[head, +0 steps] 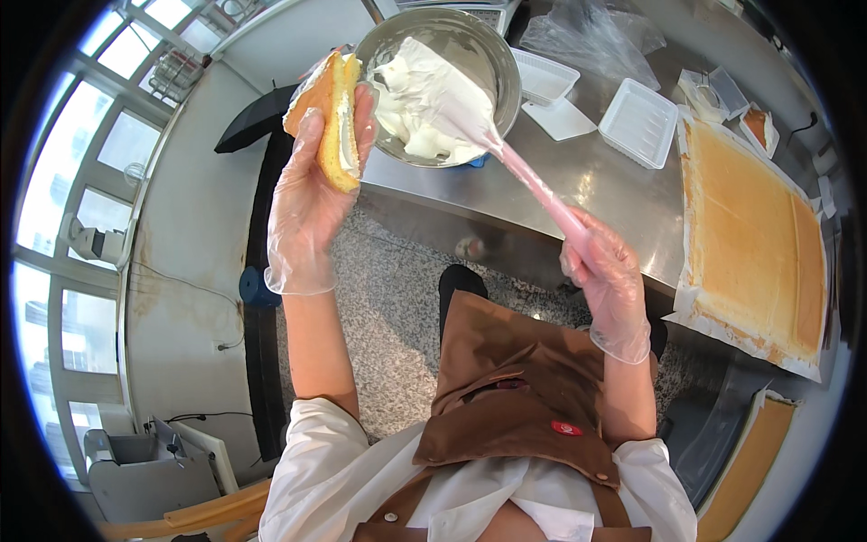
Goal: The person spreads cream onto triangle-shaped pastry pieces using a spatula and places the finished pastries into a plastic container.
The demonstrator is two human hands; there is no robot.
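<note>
My left hand, in a clear plastic glove, holds a piece of layered sponge cake upright at the left rim of a metal mixing bowl. White cream shows between the cake's layers and along its top. In my right hand, also gloved, is the pink handle of a spatula. Its blade is coated in cream and lies over the bowl. A mound of white cream fills much of the bowl beneath it.
Clear plastic trays and a white flat scraper lie right of the bowl on the steel table. Crumpled plastic bags are behind. A large sponge sheet on paper lies at the right; another sheet is lower right.
</note>
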